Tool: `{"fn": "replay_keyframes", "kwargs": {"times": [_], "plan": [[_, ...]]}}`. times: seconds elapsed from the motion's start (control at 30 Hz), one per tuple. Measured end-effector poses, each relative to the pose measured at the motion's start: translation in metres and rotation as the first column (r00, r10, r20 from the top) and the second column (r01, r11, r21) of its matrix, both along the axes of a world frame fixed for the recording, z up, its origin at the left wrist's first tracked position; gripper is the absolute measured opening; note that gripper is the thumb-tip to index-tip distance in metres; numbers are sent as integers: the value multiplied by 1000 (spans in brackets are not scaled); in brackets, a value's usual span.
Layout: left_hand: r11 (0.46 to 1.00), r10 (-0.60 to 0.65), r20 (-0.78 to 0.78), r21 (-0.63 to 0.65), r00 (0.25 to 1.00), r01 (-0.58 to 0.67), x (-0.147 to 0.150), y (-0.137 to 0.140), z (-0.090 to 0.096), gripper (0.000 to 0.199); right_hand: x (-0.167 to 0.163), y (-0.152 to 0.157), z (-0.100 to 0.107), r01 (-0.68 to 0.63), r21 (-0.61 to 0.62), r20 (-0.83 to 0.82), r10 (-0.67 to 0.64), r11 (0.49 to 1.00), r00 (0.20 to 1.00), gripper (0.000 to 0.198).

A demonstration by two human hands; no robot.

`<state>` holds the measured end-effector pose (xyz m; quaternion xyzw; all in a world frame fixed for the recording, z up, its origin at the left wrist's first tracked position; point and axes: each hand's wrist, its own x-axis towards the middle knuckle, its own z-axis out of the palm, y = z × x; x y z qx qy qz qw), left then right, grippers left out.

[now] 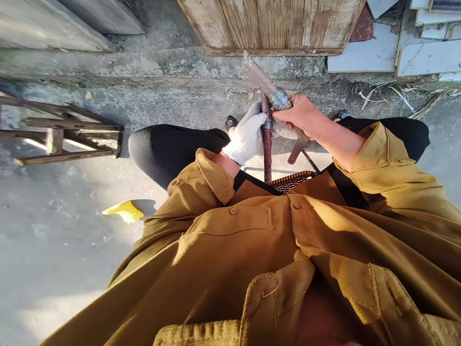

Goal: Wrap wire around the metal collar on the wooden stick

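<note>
My left hand (pixel 248 137), in a white knitted glove, is closed around a dark reddish-brown stick (pixel 267 151) that points toward my lap. A few turns of thin wire (pixel 267 124) circle the stick beside my fingers. Bare and closed, my right hand (pixel 301 114) grips a wire-wound piece of wood (pixel 260 79) just below its thick coil of silvery wire (pixel 280 99). The wood's rough upper end slants to the upper left, crossing close to the stick's top. Below my right hand shows a brown, flat-ended piece (pixel 299 146); its join to the wood is hidden. Pale glove-like fabric lies behind that hand.
A wooden plank panel (pixel 268 24) lies ahead, with stacked white tiles (pixel 363 53) to its right. A wooden frame (pixel 68 132) stands at left, near a yellow object (pixel 124 211) on the concrete. Dry strands (pixel 428 103) lie at right. A woven seat (pixel 292 181) shows between my legs.
</note>
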<state>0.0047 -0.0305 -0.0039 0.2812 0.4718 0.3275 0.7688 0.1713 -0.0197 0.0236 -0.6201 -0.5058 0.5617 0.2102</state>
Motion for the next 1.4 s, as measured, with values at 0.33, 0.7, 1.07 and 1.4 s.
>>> {"fn": "replay_keyframes", "kwargs": {"times": [0.33,0.7,1.07,1.4], "plan": [[999,-30,42,-33,999,31,-2,1,-8,37,1,1,-11,14,21,-20,-14,1000,1000,24],[995,-14,-7,-98,1000,13,-2,1,16,18,3,5,9,-44,72,1,44,996,999,24],[982,88,167,-182,982,-57,1,3,26,22,19,17,15,-210,216,235,158,954,959,28],[992,30,134,-122,991,-13,-1,4,23,15,15,18,10,-158,231,268,94,960,959,22]]}}
